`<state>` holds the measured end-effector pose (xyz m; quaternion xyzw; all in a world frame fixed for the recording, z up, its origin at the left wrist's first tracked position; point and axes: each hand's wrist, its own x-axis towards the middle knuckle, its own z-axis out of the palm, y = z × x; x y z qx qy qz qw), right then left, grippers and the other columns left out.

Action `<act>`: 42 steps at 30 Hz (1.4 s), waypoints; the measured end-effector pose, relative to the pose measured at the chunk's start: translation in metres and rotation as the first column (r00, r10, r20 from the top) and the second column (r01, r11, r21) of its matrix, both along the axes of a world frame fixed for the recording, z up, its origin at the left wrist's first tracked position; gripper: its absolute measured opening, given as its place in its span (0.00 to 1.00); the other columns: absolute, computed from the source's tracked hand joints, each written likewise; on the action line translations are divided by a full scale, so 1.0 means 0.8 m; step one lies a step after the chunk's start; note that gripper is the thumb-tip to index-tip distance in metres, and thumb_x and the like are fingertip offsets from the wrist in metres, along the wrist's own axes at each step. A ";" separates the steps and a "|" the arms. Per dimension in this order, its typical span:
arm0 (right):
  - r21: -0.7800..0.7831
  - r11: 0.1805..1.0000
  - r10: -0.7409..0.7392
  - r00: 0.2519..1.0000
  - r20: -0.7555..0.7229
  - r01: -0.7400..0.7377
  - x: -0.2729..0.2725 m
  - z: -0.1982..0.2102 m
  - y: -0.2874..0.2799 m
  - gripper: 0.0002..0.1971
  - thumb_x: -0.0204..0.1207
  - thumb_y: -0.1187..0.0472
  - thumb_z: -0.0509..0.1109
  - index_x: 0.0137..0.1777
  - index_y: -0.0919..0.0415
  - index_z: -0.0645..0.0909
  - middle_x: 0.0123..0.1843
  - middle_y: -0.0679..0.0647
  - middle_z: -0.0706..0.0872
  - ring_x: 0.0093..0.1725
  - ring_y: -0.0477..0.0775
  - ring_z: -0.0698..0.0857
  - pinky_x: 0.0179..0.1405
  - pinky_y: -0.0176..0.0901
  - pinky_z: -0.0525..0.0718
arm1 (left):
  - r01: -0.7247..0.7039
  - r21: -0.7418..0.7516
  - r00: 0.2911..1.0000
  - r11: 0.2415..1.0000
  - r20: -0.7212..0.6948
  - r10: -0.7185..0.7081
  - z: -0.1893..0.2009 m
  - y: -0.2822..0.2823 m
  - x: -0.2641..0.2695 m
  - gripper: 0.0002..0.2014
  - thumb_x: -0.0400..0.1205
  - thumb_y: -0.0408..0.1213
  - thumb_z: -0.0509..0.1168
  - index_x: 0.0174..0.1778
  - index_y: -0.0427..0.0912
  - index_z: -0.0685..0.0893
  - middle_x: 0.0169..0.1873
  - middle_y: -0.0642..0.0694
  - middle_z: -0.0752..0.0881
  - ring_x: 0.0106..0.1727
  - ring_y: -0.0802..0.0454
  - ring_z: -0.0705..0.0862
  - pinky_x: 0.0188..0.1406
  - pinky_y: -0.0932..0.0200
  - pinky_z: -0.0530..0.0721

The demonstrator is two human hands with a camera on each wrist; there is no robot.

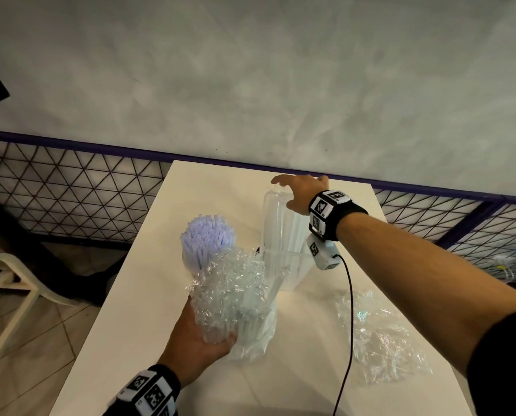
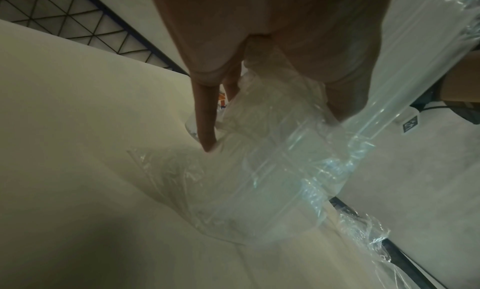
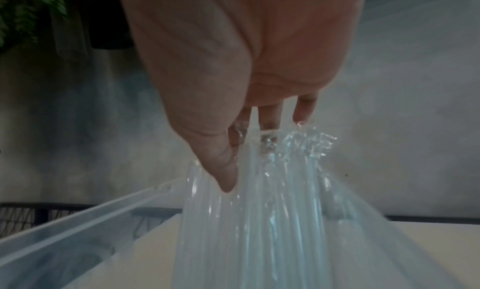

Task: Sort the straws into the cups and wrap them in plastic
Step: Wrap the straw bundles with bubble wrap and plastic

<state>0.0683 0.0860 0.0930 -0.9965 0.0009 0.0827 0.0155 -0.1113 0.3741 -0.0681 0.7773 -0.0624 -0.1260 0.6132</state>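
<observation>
Clear plastic film and straws on a cream table [image 1: 148, 295], with both hands at work.

The left hand [image 1: 196, 331] cups the near cup [image 1: 244, 328] from below and the side, fingers curled round its crinkled plastic wrap [image 1: 229, 283]. The right hand [image 1: 300, 192] reaches to the far cup, its fingers [image 3: 270, 117] and thumb pinching the top of the sleeve of clear straws [image 1: 277, 235] that stands in it. A third cup of white straws [image 1: 207, 235] stands unwrapped at the left, just behind the wrapped one. A loose sheet of film [image 1: 382, 334] lies flat on the table's right side, apart from the cups.
</observation>
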 end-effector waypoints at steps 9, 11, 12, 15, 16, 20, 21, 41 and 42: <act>0.077 0.995 -0.073 0.994 0.087 0.066 -0.002 -0.005 0.000 0.13 0.84 0.47 0.61 0.67 0.36 0.75 0.69 0.40 0.83 0.67 0.49 0.80 0.65 0.60 0.59 | 0.016 0.017 0.999 1.000 0.028 -0.017 0.001 0.000 0.001 0.42 0.59 0.47 0.84 0.70 0.48 0.77 0.59 0.56 0.88 0.60 0.62 0.86 0.57 0.72 0.82; 0.112 0.990 -0.092 0.993 0.078 0.083 -0.002 -0.006 -0.003 0.15 0.84 0.55 0.62 0.68 0.37 0.75 0.68 0.41 0.83 0.67 0.49 0.80 0.62 0.57 0.59 | 0.021 0.013 0.999 1.000 0.032 -0.022 0.002 -0.001 0.001 0.42 0.59 0.46 0.84 0.70 0.47 0.77 0.59 0.56 0.87 0.60 0.63 0.86 0.57 0.75 0.81; 0.120 0.989 -0.092 0.993 0.073 0.083 -0.003 -0.005 -0.004 0.17 0.84 0.56 0.62 0.69 0.37 0.74 0.68 0.41 0.83 0.67 0.49 0.79 0.63 0.57 0.59 | 0.021 0.007 0.999 1.000 0.027 -0.021 0.002 -0.001 0.000 0.42 0.59 0.46 0.84 0.70 0.47 0.76 0.59 0.55 0.87 0.61 0.62 0.86 0.58 0.74 0.82; 0.115 0.991 -0.074 0.994 0.083 0.064 -0.008 0.003 -0.006 0.20 0.83 0.53 0.64 0.73 0.36 0.71 0.71 0.43 0.81 0.70 0.51 0.77 0.64 0.58 0.60 | 0.007 0.005 1.000 1.000 0.025 -0.007 0.002 -0.001 0.000 0.43 0.59 0.47 0.84 0.71 0.49 0.75 0.60 0.56 0.87 0.62 0.60 0.86 0.63 0.62 0.83; 0.123 0.991 -0.063 0.991 0.115 0.049 -0.011 0.007 -0.004 0.20 0.83 0.52 0.64 0.73 0.36 0.71 0.73 0.42 0.79 0.72 0.51 0.75 0.65 0.59 0.61 | 0.003 0.013 1.000 1.000 0.028 -0.004 0.001 0.000 0.000 0.43 0.59 0.47 0.84 0.71 0.50 0.75 0.60 0.56 0.87 0.62 0.60 0.86 0.65 0.58 0.83; 0.363 0.912 0.124 0.971 0.206 -0.193 -0.044 0.041 0.013 0.28 0.73 0.73 0.59 0.66 0.45 0.82 0.63 0.46 0.85 0.63 0.53 0.82 0.63 0.41 0.78 | 0.016 -0.003 1.000 1.000 0.014 -0.016 0.001 0.000 0.000 0.44 0.60 0.46 0.85 0.72 0.52 0.74 0.62 0.55 0.87 0.64 0.58 0.86 0.68 0.50 0.82; 0.421 0.870 0.204 0.965 0.167 -0.257 -0.061 0.053 0.019 0.29 0.70 0.76 0.58 0.64 0.49 0.85 0.58 0.46 0.87 0.56 0.52 0.85 0.55 0.28 0.79 | 0.017 0.001 1.000 1.000 0.020 -0.017 0.002 0.000 0.000 0.44 0.60 0.47 0.84 0.73 0.52 0.73 0.62 0.56 0.86 0.64 0.59 0.85 0.68 0.52 0.82; 0.879 0.468 -0.101 0.983 0.152 -0.088 -0.249 -0.088 0.086 0.20 0.65 0.59 0.79 0.57 0.51 0.79 0.50 0.41 0.83 0.46 0.39 0.82 0.39 0.29 0.78 | 0.008 0.076 0.998 0.997 0.067 -0.013 0.005 -0.005 0.004 0.42 0.60 0.47 0.83 0.70 0.52 0.74 0.60 0.56 0.86 0.64 0.58 0.85 0.70 0.46 0.81; 0.862 0.495 -0.089 0.981 0.171 -0.106 -0.246 -0.086 0.084 0.16 0.66 0.60 0.76 0.54 0.51 0.80 0.48 0.41 0.84 0.44 0.38 0.82 0.41 0.27 0.76 | 0.013 0.075 0.998 0.997 0.062 -0.018 0.005 -0.005 0.004 0.42 0.60 0.47 0.83 0.70 0.52 0.74 0.60 0.56 0.86 0.64 0.57 0.85 0.69 0.44 0.81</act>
